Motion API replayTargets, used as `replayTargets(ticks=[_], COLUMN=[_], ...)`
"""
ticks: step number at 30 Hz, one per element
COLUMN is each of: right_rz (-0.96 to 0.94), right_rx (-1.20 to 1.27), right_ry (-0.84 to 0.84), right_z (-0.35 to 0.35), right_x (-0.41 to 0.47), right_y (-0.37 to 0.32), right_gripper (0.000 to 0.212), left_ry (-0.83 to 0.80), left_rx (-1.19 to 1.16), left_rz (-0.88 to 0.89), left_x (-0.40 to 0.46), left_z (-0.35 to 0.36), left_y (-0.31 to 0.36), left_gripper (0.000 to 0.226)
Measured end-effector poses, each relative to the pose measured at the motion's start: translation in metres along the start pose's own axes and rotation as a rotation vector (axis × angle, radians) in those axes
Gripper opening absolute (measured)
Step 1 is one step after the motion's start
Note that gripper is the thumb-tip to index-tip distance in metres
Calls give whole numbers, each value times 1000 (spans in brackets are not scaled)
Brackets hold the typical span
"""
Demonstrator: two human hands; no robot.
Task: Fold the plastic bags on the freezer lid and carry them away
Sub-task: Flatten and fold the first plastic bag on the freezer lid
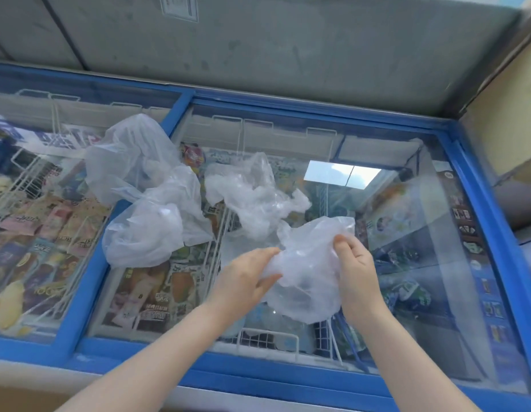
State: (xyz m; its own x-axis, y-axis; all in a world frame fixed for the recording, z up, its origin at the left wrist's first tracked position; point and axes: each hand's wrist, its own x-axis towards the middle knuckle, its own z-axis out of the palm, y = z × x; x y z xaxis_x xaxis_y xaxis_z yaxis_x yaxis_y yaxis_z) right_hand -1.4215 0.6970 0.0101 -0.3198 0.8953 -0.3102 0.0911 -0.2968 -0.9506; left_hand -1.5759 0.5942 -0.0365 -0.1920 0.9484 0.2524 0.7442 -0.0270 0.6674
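A crumpled clear plastic bag (310, 272) is held above the glass freezer lid (407, 233), between both hands. My left hand (243, 281) pinches its left edge with thumb and fingers. My right hand (355, 263) grips its right side with curled fingers. Three more clear bags lie loose on the lid: one at the far left (130, 156), one in front of it (148, 230), and one in the middle (252, 194).
The freezer has a blue frame (181, 120) and sliding glass panes over wire baskets of packaged ice cream. A grey wall (288, 49) stands behind it. A yellowish wall (508, 120) closes the right side. The blue front rail (228, 370) runs below my forearms.
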Motion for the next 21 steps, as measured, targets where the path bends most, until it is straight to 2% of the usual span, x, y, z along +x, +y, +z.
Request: replayTargets(ticks=[2, 4, 6, 7, 9, 12, 13, 15, 17, 19, 20, 21], right_rz=[-82, -128, -91, -46, 62, 27, 1, 27, 61, -4, -64, -125], right_rx=[-116, -267, -362, -375, -314, -127, -61, -20, -70, -159, -219, -284], right_ry=[29, 140, 240, 228, 67, -320, -444, -590, -592, -563, -590, -636], right_z=[-12, -30, -48, -55, -63, -75, -76, -74, -66, -56, -52, -47], right_x=[6, 17, 27, 31, 31, 24, 22, 18, 15, 14, 13, 12], right_y=[-6, -8, -7, -6, -5, -6, -8, -9, -12, -18, -21, -24], right_gripper=[26, 28, 26, 26, 28, 77, 82, 73, 49, 29, 25, 25], left_ry=[57, 109, 144, 151, 151, 263, 292, 289, 106, -244, -360, -374], left_rx=[-187, -352, -477, -552, -703, -1102, -1240, -1323, -1281, -1105, -1017, -978], left_rz=[-123, -250, -312, -339, -394, -500, -532, -575, -602, -599, -598, -639], left_x=[6, 13, 18, 19, 17, 12, 10, 3, -10, -18, -19, -16], left_z=[-12, -24, -34, -37, -40, -42, -42, -41, -44, -52, -58, -63], left_y=[8, 18, 27, 31, 35, 42, 44, 47, 44, 42, 42, 43], left_gripper=[11, 18, 19, 17, 14, 15, 17, 17, 5, 40, 44, 39])
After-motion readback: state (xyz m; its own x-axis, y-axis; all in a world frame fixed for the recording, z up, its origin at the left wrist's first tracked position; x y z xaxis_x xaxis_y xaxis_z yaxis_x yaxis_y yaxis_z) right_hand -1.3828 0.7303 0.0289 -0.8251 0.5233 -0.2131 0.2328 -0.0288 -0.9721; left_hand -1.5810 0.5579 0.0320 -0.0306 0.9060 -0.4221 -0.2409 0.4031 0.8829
